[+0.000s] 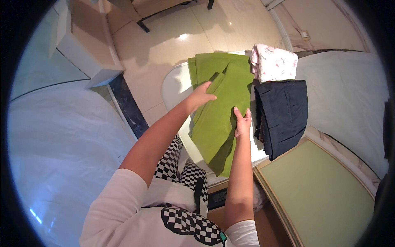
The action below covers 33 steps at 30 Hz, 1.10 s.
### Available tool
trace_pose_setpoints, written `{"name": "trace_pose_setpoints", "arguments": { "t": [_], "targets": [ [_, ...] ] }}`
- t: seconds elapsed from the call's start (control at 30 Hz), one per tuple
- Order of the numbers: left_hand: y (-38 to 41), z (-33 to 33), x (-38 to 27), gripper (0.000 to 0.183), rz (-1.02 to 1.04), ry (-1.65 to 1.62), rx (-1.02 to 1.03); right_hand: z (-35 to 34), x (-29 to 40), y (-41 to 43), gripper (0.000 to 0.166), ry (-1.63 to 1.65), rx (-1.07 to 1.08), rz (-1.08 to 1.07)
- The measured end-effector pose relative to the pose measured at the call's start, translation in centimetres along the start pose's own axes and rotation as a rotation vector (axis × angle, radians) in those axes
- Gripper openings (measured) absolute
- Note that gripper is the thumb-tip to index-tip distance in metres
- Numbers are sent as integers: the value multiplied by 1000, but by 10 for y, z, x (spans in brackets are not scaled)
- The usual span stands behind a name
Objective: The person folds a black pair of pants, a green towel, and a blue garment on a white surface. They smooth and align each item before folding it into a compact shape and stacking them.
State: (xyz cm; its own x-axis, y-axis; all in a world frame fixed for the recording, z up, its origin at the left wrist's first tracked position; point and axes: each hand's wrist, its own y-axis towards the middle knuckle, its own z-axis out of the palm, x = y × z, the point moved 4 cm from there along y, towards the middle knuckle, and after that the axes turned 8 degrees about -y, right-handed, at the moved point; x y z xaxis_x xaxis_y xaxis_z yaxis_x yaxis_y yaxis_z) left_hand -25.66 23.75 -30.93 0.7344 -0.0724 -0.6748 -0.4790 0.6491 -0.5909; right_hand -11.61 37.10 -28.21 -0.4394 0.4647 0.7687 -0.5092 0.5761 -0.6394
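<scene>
A green cloth garment (226,92), partly folded over itself, lies across the white table (176,83), its lower end reaching the near edge. My left hand (200,95) grips a raised fold on its left side, the fingers tucked behind the fabric. At the cloth's right edge my right hand (243,120) has the thumb on top and the other fingers mostly hidden under it. To the right lies a folded dark navy garment (284,114). Just beyond that, a folded white cloth with a pink print (274,63) sits at the table's far right corner.
A cabinet with a pale green top (318,191) stands at the lower right, beside an open space holding a dark device (217,197). White sheeting covers large shapes at left (71,139) and right (339,92). Furniture with dark legs (143,26) stands on the tiled floor beyond.
</scene>
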Motion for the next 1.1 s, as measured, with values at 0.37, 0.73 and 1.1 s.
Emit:
{"name": "trace_pose_setpoints", "arguments": {
  "t": [0.37,0.73,1.1],
  "targets": [
    [8,-4,-12,38,-217,-352,12,11,42,15,24,-137,17,-161],
    [10,5,-51,46,-132,-821,449,28,82,3,38,109,291,-189],
    [34,9,-45,44,-101,-414,190,28,22,59,41,-528,16,-217]
  ]
}}
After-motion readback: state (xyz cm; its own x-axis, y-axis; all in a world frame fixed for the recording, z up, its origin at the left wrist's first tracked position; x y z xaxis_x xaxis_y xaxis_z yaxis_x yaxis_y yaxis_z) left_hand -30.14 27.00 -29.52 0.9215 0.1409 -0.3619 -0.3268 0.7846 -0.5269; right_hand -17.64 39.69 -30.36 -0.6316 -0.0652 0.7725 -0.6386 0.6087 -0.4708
